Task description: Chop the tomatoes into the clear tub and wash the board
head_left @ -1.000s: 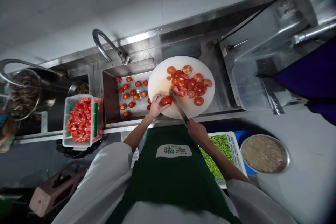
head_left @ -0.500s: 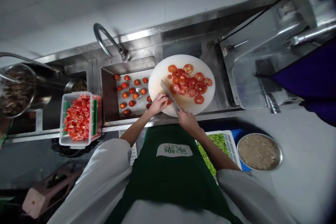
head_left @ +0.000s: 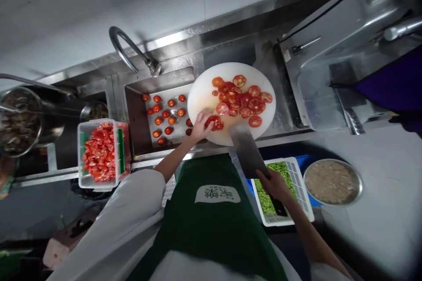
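My right hand (head_left: 274, 184) grips the black handle of a cleaver (head_left: 246, 151). Its broad blade tilts up toward the near edge of a round white cutting board (head_left: 202, 90), held off the tomatoes. At the board's left near side, my left hand (head_left: 200, 126) has thumb and fingers apart beside a freshly sliced tomato (head_left: 216, 123), its fingertips at the left edge of the slices. Farther right on the board lies a loose pile of tomato slices (head_left: 242, 101). Several whole small tomatoes (head_left: 165, 114) lie in the steel sink (head_left: 136, 118) to the left.
A clear plastic tub (head_left: 122, 149) of chopped tomato stands left of the sink. A faucet (head_left: 132, 50) arches behind it. At lower right are a white basket (head_left: 301, 193) of chopped greens and a round metal pan (head_left: 332, 182). Another knife (head_left: 349, 109) rests at right.
My right hand has drawn the cleaver away from the tomato, toward me and to the right. The tomato under my left hand now lies in slices, and the left fingers have loosened.
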`<state>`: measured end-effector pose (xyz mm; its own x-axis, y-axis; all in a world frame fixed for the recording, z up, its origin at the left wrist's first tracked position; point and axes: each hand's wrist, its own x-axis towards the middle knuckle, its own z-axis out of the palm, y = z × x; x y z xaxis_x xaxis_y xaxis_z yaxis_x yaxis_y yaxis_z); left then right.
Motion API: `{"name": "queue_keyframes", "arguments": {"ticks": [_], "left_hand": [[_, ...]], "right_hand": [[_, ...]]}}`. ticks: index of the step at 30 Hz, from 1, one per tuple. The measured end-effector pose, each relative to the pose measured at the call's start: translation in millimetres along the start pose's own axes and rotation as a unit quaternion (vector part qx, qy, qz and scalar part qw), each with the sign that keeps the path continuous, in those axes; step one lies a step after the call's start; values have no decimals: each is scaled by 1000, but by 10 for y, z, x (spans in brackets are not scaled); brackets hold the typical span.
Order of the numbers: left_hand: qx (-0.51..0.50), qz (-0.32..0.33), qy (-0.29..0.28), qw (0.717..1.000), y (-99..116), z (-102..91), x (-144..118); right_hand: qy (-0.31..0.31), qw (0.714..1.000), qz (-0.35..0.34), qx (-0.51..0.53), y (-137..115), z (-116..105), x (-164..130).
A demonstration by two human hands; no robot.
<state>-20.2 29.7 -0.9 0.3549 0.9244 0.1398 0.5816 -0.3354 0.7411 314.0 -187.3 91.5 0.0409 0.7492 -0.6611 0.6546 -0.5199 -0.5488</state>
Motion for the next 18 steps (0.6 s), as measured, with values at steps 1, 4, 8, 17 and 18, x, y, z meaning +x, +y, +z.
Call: {"name": "queue_keyframes", "arguments": {"ticks": [1,4,8,17,18], "left_hand": [[1,10,-14,1000,34,57,14],[19,24,-47,998,145,265,27],[49,4,-13,999,283,513,-2],[33,-94,114,988,300,25,-189],[37,-117,144,982,264,-169,-253]], "right_hand": [[-5,997,18,76,9,105,86],[-8,974,34,225,-80,491,359],[-25,965,7,261,-394,942,601],[-19,994,-89,58,-1354,1137,683],[-22,992,-126,14,-1516,1142,689]]}}
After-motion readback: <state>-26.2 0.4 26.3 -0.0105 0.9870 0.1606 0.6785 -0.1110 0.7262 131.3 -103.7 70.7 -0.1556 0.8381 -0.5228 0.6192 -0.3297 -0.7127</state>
